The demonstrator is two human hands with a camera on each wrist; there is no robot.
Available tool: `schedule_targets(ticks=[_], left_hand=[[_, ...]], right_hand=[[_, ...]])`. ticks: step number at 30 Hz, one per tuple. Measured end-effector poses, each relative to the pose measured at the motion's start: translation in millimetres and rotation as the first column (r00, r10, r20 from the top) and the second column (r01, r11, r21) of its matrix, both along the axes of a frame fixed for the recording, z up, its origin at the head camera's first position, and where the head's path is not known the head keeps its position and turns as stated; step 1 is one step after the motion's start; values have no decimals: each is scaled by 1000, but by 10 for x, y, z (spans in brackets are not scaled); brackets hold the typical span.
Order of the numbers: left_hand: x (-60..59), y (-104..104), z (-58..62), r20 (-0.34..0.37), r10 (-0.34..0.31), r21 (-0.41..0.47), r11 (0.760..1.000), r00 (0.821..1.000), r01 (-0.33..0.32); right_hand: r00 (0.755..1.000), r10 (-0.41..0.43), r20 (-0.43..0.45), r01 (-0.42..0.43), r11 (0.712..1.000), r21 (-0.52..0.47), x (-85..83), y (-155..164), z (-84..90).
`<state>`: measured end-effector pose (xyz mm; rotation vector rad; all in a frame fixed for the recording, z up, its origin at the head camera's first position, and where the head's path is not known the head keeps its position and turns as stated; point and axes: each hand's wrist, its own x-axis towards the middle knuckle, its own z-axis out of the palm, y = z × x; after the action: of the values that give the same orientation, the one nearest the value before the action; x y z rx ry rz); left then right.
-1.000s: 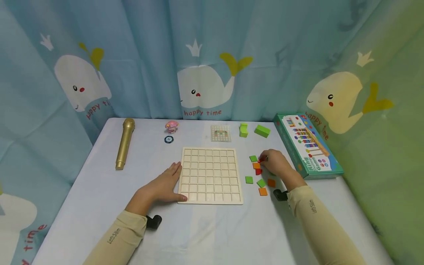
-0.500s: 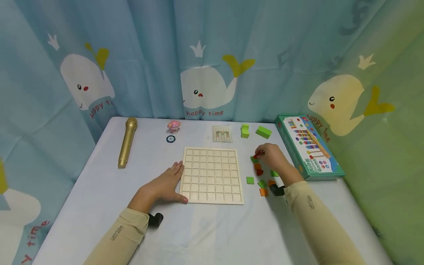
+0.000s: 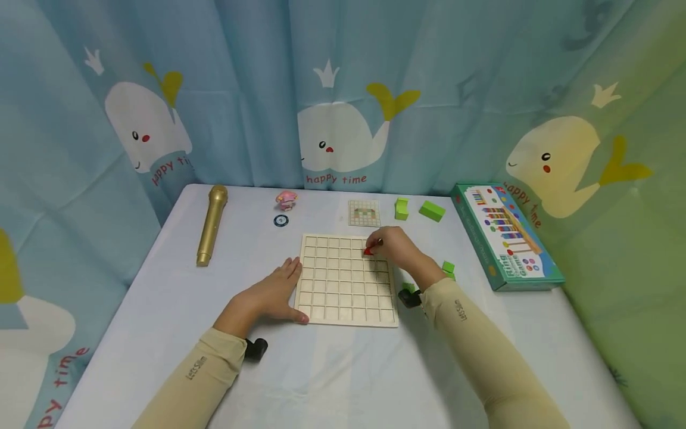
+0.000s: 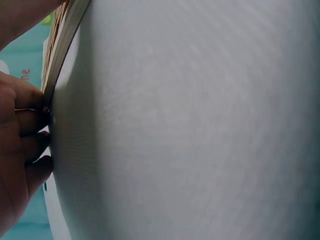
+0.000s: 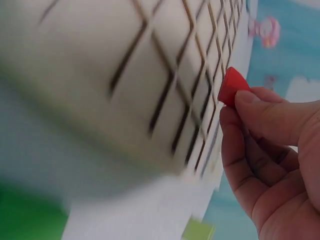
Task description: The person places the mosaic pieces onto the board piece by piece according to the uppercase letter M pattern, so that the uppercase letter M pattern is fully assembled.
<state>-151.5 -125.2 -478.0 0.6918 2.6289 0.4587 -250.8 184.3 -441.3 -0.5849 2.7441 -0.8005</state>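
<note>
A pale wooden grid board lies flat in the middle of the white table. My right hand hovers over the board's far right cells and pinches a small red tile between thumb and fingertips; the right wrist view shows the red tile at the fingertips, just above the grid board. My left hand lies flat on the table with straight fingers against the board's left edge; in the left wrist view its fingers touch the board's edge.
Green tiles lie right of the board, partly hidden by my right arm. At the back stand two green blocks, a small pattern card, a pink figure, a round token and a gold microphone. A green game box lies far right.
My right hand lifted the red tile from the loose tiles right of the board and carried it left over the board's far right cells. The left hand stayed put.
</note>
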Motion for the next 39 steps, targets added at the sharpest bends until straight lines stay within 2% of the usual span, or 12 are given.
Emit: schedule_targets(ticks=[9,16,28,39], left_hand=[[0,12,-14,-14,-7,-8,1000,1000,7],[8,22,-13,-15,-4,-39,999,1000,4],[10,16,-13,-10,0,-46,999,1000,-1],[12,15,-13,-7,-2,-50,999,1000,2]], right_hand=[[994,106,2,-105,994,-15,7,-454,-49],[993,118,22,-117,993,-29,11,-675,-83],[984,175,11,-176,984,15,32,-952,-108],[980,201,-4,-200,977,68,62,-1034,-202]])
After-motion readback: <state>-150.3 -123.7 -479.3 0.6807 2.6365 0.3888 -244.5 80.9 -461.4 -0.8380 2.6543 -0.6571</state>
